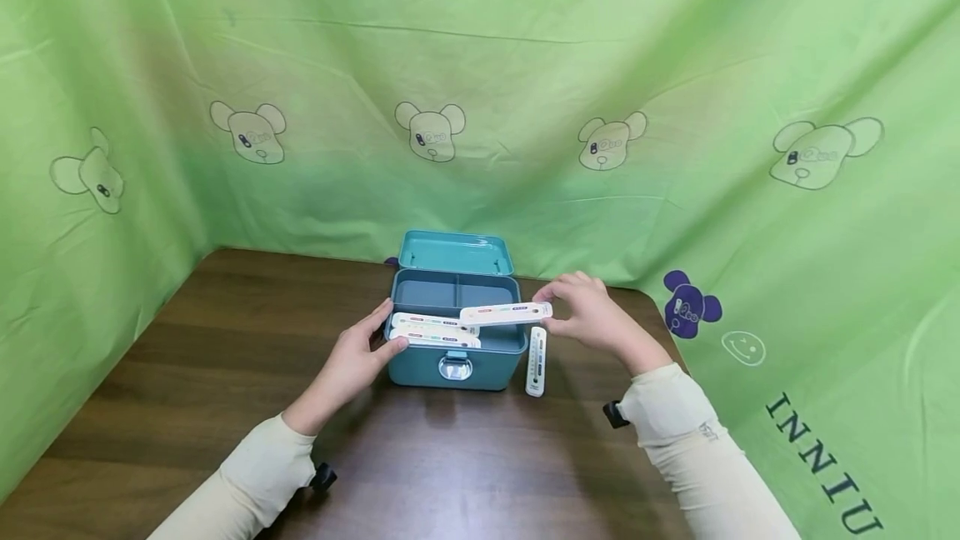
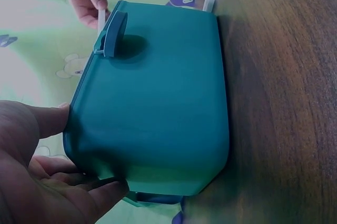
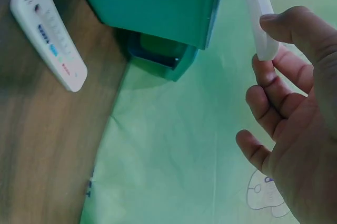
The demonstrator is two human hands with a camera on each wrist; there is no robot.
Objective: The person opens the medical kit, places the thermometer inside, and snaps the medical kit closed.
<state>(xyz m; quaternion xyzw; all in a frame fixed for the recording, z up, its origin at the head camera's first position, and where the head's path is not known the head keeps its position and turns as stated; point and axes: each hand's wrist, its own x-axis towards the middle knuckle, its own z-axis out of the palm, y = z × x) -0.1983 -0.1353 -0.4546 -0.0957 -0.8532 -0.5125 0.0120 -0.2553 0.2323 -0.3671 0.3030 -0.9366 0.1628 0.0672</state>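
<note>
A teal box (image 1: 420,365) stands on the table with its lid (image 1: 456,254) tipped back. White thermometers (image 1: 435,337) lie in its front left part. My right hand (image 1: 588,311) pinches one end of another white thermometer (image 1: 498,314), held above the box's right side; in the right wrist view the thumb and fingers grip its end (image 3: 261,29). My left hand (image 1: 352,361) holds the box's left side, thumb at the front rim; in the left wrist view its fingers lie against the box (image 2: 152,108).
One more white thermometer (image 1: 536,362) lies on the brown table (image 1: 465,457) just right of the box. A divided tray (image 1: 423,290) fills the box's rear. Green printed cloth (image 1: 525,48) hangs behind and at both sides.
</note>
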